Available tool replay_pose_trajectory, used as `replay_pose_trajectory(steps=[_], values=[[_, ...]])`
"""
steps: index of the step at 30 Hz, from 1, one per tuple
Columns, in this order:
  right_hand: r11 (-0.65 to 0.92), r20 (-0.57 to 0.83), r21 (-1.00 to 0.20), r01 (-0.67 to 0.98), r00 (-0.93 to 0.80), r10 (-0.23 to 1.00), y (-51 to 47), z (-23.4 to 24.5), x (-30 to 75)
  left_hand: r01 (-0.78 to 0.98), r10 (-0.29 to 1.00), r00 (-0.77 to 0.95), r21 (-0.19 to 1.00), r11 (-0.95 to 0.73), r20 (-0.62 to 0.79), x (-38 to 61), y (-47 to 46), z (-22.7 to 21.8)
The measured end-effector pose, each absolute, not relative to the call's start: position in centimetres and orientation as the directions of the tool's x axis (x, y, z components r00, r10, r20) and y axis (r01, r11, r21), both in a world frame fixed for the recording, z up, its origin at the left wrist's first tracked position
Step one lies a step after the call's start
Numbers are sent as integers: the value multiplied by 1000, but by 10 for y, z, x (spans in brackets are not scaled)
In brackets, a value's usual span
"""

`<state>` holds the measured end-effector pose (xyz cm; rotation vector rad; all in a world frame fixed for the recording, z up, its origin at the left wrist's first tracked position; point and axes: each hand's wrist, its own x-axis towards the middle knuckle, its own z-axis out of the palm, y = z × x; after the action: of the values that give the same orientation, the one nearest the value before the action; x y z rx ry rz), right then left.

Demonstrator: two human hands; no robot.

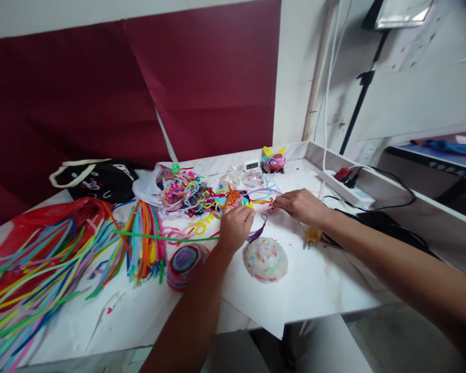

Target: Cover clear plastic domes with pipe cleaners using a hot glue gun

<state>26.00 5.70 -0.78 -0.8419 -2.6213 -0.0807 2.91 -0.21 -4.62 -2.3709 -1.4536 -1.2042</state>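
Note:
My left hand (235,226) is closed in a pinch over a thin pink strand (262,210) on the white table (318,280). A purple tassel (256,232) hangs just beside its fingers. My right hand (301,205) is closed on the other end of the same strand, near a small pink bit (273,210). Both hands work at the edge of a tangled pile of coloured pipe cleaners (202,197). A white speckled dome (265,259) lies just in front of my left hand. A coiled purple and pink dome (185,264) sits to its left.
Long straight pipe cleaners (62,259) fan across the left side over a red bag (42,220). A black pouch (97,180) lies behind them. A horned colourful figure (274,160), a small digital clock (251,165), a power strip (349,189) with cables and a yellow-handled tool (313,235) are on the right.

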Motion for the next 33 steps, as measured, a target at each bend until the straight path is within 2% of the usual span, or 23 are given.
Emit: replay_pose_trajectory(steps=[5, 11, 21, 27, 33], values=[[825, 409, -129, 550, -728, 550, 58, -13, 265, 731, 708, 213, 371, -573, 674, 31, -1, -48], [819, 461, -214, 532, -684, 565, 59, -23, 269, 651, 732, 39, 538, -535, 680, 34, -1, -52], [851, 411, -199, 487, -747, 523, 54, -20, 269, 588, 823, -29, 675, -445, 567, 29, 6, -52], [841, 389, -244, 482, -746, 540, 60, -25, 268, 692, 817, -2, 591, -415, 576, 25, 3, -46], [830, 314, -258, 494, -770, 556, 67, -29, 249, 864, 723, 8, 359, -353, 691, 35, -10, -43]])
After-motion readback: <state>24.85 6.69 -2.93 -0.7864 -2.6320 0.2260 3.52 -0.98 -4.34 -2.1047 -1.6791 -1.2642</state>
